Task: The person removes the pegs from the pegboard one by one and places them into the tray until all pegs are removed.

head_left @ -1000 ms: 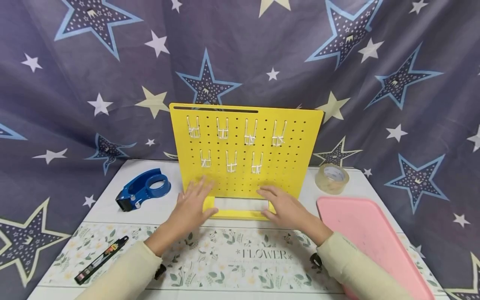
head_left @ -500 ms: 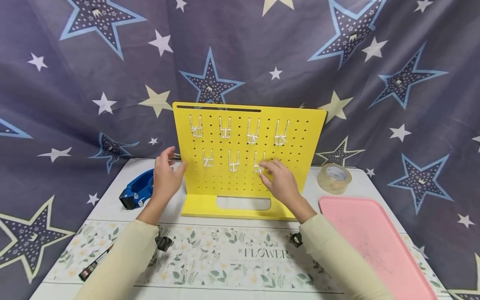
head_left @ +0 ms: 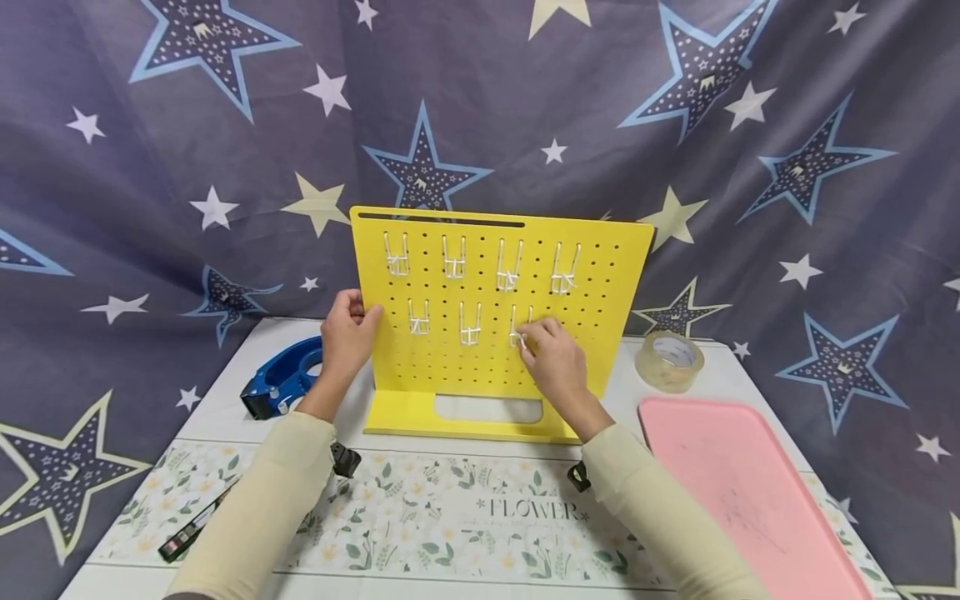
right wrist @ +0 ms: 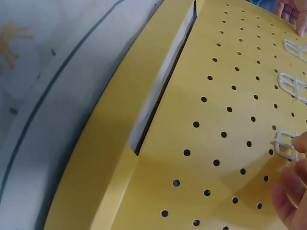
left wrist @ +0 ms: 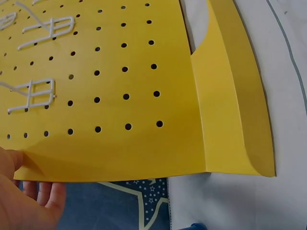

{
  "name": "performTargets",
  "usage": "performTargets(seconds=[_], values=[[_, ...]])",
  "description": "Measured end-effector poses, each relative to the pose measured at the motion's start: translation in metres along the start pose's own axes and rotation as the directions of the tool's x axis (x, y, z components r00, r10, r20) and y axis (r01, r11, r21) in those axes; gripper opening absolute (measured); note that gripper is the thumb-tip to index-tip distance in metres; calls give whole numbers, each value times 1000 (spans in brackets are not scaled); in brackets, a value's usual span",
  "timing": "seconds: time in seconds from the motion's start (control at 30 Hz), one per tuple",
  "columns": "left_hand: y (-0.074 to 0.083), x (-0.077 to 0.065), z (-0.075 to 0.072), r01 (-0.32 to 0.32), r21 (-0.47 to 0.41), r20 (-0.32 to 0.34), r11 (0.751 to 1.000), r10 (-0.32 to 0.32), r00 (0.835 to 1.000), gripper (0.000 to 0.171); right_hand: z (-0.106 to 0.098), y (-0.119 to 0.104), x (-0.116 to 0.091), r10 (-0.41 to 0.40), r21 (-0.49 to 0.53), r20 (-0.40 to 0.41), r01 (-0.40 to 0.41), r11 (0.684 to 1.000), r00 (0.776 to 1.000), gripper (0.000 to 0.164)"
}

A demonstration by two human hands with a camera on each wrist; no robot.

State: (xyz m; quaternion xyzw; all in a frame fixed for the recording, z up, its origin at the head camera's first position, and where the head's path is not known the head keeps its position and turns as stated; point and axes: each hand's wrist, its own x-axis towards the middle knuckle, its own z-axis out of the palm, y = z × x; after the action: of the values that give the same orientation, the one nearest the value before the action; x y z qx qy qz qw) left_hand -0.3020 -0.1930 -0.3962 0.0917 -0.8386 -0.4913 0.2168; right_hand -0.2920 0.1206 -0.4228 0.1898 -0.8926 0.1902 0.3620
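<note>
A yellow pegboard (head_left: pixel 420 367) stands upright on its folded base, with several white wire hooks hung in two rows. At its left edge, my left hand (head_left: pixel 348 337) grips the board; the left wrist view has the thumb on the front face and fingers (left wrist: pixel 56 195) behind the edge. My right hand (head_left: pixel 557 367) is at the lower row's rightmost hook (head_left: pixel 513 321), pinching its front end between thumb and fingers. Part of that hook is hidden by the fingertips, and in the right wrist view its looped end (right wrist: pixel 277 141) shows beside them.
A blue tape dispenser (head_left: pixel 273 379) lies left of the board, partly behind my left arm. A black, slim packaged item (head_left: pixel 183 533) is near my left sleeve. On the right are a clear tape roll (head_left: pixel 669 362) and a pink tray (head_left: pixel 712 442). A star-patterned curtain (head_left: pixel 480 108) hangs behind.
Both hands have risen from the board's base. My left hand moved out to the left and then onto the board's edge; my right hand went up to the lower right hook and pinched it.
</note>
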Motion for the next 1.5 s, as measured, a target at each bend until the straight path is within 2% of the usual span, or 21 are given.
performTargets(seconds=[0.23, 0.57, 1.0, 1.27, 1.5], values=[[-2, 2, 2, -29, 15, 28, 999, 29, 999, 31, 4, 5, 1, -5, -22, -45, 4, 1000, 999, 10], [-5, 2, 5, -57, 27, 25, 998, 57, 998, 31, 5, 7, 1, -39, -40, -82, 35, 999, 996, 8], [-8, 3, 3, -53, 43, 30, 998, 52, 998, 30, -1, 2, 0, -61, -30, -92, 59, 998, 994, 5], [-7, 3, 1, -48, 46, 41, 998, 46, 998, 30, -17, 5, -3, -117, 3, -121, 118, 993, 986, 8], [-7, 3, -1, -49, 49, 45, 998, 46, 998, 30, -39, 22, -16, -90, 72, -101, 97, 993, 991, 13]])
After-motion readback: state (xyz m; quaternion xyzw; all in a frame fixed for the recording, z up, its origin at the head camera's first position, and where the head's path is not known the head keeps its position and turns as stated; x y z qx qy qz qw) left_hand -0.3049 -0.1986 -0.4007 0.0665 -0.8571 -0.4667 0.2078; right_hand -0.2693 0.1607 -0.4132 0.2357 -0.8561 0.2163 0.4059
